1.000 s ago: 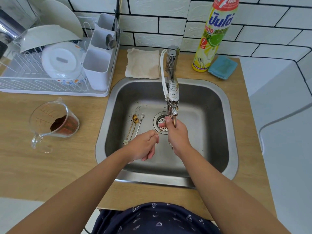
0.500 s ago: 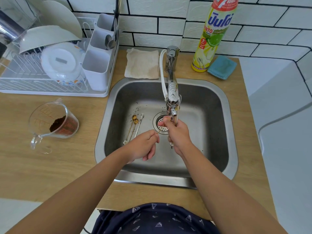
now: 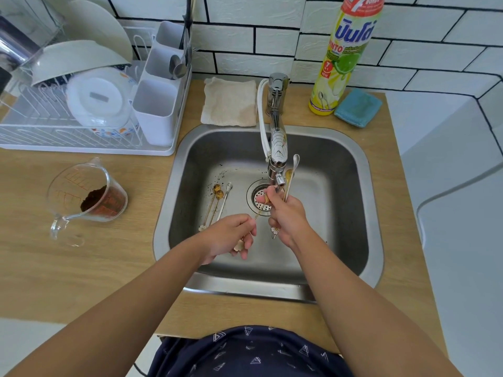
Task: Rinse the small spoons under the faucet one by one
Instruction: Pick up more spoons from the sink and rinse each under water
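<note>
Clutter is spread round both hands. Beyond and to the left of the left hand, a white dish rack with bowls and a cutlery caddy is stood on the wooden worktop, and nearer, a glass measuring jug with brown grounds is seen. Beyond the hands, a beige cloth is laid behind the sink; to the right of it a dish soap bottle and a blue sponge are placed.

The faucet is reached over the basin directly above the right hand, so the drain is partly hidden.

A thin gold spoon is pinched by the curled fingers of the left hand, its bowl raised toward the spout. Two rinsed spoons are gripped upright in the curled right hand, just beside the nozzle. Three dirty spoons are left lying on the sink floor just beyond the left hand.

Compared with half a second ago, little is changed: the same grips are kept, and the hands are barely shifted under the spout.
</note>
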The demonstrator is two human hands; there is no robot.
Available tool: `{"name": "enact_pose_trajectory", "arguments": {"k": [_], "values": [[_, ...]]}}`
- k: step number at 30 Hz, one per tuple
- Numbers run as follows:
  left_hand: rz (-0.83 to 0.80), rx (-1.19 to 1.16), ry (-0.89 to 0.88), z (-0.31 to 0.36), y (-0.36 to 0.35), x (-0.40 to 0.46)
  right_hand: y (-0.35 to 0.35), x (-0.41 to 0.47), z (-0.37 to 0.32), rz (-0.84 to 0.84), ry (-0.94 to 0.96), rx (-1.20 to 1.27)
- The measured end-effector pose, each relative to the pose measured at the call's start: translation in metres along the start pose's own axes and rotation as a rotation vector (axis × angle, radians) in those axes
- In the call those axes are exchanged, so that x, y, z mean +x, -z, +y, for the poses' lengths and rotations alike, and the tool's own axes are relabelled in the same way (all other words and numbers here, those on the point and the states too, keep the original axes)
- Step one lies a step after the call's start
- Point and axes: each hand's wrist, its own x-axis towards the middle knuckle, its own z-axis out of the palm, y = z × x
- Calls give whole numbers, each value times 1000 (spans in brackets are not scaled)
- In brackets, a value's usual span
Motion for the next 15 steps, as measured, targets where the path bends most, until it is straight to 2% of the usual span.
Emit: {"name": "enact_pose_trajectory", "arguments": {"k": [3,7,9,12,15], "values": [[35,44,-35,-2,-3,1,3,-2,-2,-72,33,0],[114,134,-80,-2,-5,6,6,-4,-8,-51,94,-238],[148,188,-107,-1,-6,9,5,-1,-9,-41,67,-174],[176,222,-128,0,-5,12,3,-1,-9,-125,68,-48],[159,262,-124,0,-4,12,-2,-4,-7,-87,187,-294]]}}
